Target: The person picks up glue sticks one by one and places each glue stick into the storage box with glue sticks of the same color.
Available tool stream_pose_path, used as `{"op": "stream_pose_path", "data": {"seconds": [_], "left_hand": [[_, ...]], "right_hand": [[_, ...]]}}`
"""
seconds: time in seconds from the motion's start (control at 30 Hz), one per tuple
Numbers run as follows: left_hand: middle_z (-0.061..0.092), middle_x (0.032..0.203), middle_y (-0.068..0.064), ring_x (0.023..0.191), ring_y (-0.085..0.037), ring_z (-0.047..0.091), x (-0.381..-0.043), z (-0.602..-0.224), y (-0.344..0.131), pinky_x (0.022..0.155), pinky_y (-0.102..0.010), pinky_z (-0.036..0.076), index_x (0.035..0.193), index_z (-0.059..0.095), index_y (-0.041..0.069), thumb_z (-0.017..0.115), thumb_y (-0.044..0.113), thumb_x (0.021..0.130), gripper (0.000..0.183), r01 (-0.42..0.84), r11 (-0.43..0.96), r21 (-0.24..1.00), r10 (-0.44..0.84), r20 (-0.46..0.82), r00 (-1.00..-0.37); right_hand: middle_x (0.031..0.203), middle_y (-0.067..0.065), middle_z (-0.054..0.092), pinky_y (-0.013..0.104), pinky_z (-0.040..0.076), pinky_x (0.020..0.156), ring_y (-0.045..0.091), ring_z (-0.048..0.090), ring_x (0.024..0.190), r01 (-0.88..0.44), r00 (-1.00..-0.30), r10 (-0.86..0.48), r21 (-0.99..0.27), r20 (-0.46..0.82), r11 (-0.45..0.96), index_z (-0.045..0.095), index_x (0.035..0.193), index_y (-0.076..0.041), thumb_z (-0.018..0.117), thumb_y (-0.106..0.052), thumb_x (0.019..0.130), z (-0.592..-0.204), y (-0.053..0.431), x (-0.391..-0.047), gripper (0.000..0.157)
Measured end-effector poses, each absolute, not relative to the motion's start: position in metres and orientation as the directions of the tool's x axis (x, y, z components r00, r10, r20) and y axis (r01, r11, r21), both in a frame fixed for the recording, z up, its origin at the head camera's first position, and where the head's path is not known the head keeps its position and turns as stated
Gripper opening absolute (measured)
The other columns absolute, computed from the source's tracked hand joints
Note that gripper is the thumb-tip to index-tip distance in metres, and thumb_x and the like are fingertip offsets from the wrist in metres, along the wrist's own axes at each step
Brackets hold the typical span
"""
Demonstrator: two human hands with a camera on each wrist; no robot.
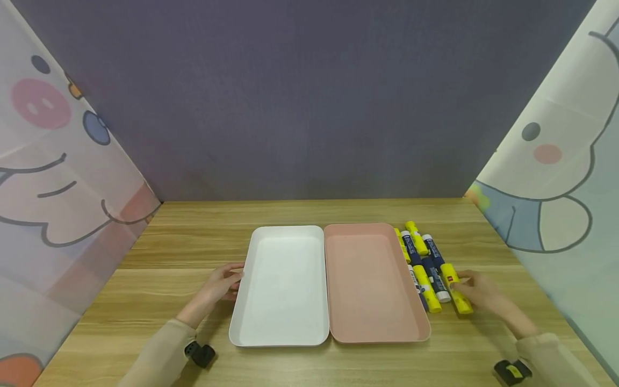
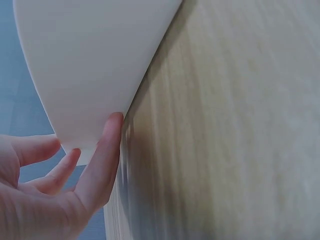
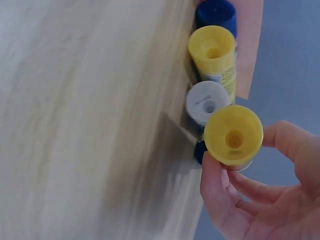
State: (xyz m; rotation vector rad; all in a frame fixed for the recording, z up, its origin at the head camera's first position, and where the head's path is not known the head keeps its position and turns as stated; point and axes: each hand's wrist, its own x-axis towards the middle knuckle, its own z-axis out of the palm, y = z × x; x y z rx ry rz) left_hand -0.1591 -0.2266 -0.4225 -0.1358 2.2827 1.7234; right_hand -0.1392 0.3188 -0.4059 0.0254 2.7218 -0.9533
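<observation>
My right hand (image 1: 481, 290) pinches a yellow glue stick (image 1: 456, 290) between thumb and fingers at the right end of a cluster. In the right wrist view, the hollow round end of this held glue stick (image 3: 234, 135) faces the camera. Beside it lie a navy glue stick (image 1: 436, 279) with a white end and another yellow glue stick (image 1: 427, 290). My left hand (image 1: 222, 282) touches the left side of a white tray (image 1: 237, 317). Seen from the left wrist, its loosely bent fingers (image 2: 102, 160) rest against the tray's outer wall.
A pink tray (image 1: 377, 341) stands against the right side of the white one. Several more yellow and navy glue sticks (image 1: 417, 239) lie along its right edge on the wooden table (image 1: 193, 236). A dark panel (image 1: 309, 107) rises behind the table, with printed cloth (image 1: 570, 215) at both sides.
</observation>
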Motion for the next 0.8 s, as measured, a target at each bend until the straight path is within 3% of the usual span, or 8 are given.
{"op": "stream_pose_path", "data": {"seconds": [0.53, 0.8], "left_hand": [[0.060, 0.086, -0.009, 0.065, -0.015, 0.059, -0.160, -0.424, -0.226, 0.059, -0.034, 0.051, 0.127, 0.039, -0.005, 0.046, 0.011, 0.092, 0.040, -0.256, 0.286, 0.923, 0.069, -0.287, -0.956], [0.060, 0.086, -0.009, 0.066, -0.014, 0.059, -0.160, -0.424, -0.227, 0.060, -0.035, 0.051, 0.127, 0.038, -0.006, 0.046, 0.011, 0.091, 0.040, -0.252, 0.281, 0.926, 0.080, -0.284, -0.956]], "right_hand": [[0.093, 0.024, 0.056, 0.032, 0.049, 0.058, 0.017, 0.051, 0.066, 0.121, -0.957, -0.092, -0.667, -0.274, 0.735, 0.032, 0.123, 0.019, 0.047, -0.026, 0.091, -0.371, 0.293, -0.145, 0.058], [0.116, 0.038, 0.043, 0.038, 0.051, 0.068, 0.032, 0.056, 0.089, 0.154, -0.943, -0.104, -0.693, -0.316, 0.704, 0.029, 0.126, 0.018, 0.048, -0.031, 0.090, -0.358, 0.275, -0.155, 0.064]]}}
